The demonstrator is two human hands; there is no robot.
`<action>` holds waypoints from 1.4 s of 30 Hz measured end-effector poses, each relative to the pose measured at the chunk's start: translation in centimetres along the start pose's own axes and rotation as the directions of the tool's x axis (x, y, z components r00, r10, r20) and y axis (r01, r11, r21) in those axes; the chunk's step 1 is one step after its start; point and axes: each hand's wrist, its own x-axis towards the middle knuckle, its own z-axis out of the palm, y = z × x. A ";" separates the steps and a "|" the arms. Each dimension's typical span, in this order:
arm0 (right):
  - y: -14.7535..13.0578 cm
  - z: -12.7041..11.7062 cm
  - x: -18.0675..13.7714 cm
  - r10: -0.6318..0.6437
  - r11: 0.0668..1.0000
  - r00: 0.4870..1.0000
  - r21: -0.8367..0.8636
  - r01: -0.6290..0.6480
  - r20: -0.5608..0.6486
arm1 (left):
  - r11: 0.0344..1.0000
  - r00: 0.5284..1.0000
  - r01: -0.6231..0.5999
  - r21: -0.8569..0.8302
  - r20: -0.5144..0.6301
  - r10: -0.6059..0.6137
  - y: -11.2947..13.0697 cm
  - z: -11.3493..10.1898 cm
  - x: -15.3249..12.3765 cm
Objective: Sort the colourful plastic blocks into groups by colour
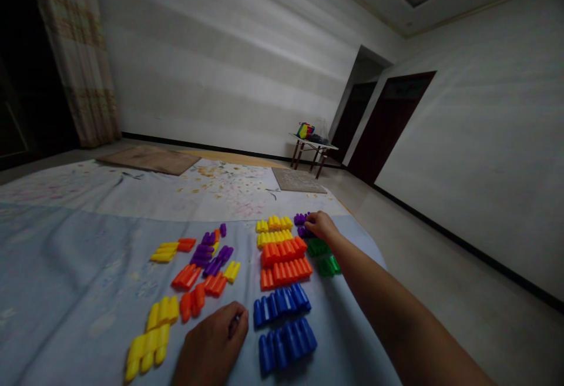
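My right hand (321, 225) reaches far forward and its fingers close over purple blocks (301, 219) at the far end of a sorted group. That group runs in rows toward me: yellow blocks (274, 230), orange blocks (285, 261), blue blocks (284, 321), with green blocks (324, 257) to the right under my forearm. My left hand (214, 345) rests curled on the sheet near me, fingers folded in; what they hold, if anything, is hidden. To its left lie loose yellow pieces (152, 330), orange pieces (198, 283) and purple pieces (211, 251).
The blocks lie on a pale blue floral sheet (88, 245) spread on the floor. Two mats (150, 158) lie beyond it. A small table (312, 146) with a colourful bag stands by dark doors at the far wall. Bare floor runs along the right.
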 end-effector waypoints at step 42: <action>0.5 -1.1 -0.8 0.012 0.998 0.992 0.056 -0.004 -0.129 | 1.000 1.000 -0.006 -0.031 -0.023 0.005 -0.1 0.0 -0.2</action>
